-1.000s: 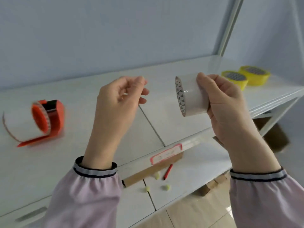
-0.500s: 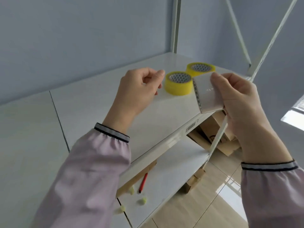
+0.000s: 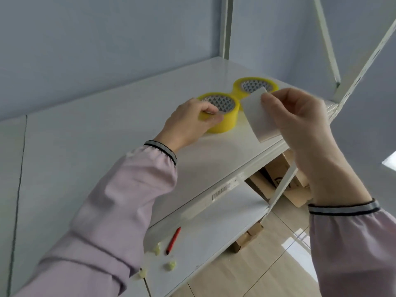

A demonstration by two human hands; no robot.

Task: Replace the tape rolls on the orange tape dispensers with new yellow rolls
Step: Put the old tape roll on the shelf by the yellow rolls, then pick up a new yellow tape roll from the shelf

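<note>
My left hand [image 3: 188, 123] has dropped onto the ten-o'clock yellow roll [image 3: 222, 116], fingers closing round its stiff, light rim; right hand [image 3: 300, 121] pinches the spent core [image 3: 255, 118].

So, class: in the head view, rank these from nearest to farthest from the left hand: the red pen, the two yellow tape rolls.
1. Near yellow roll: under the left hand, gripped.
2. Far yellow roll: behind, to the right.
3. Red pen: lower shelf, below.
</note>
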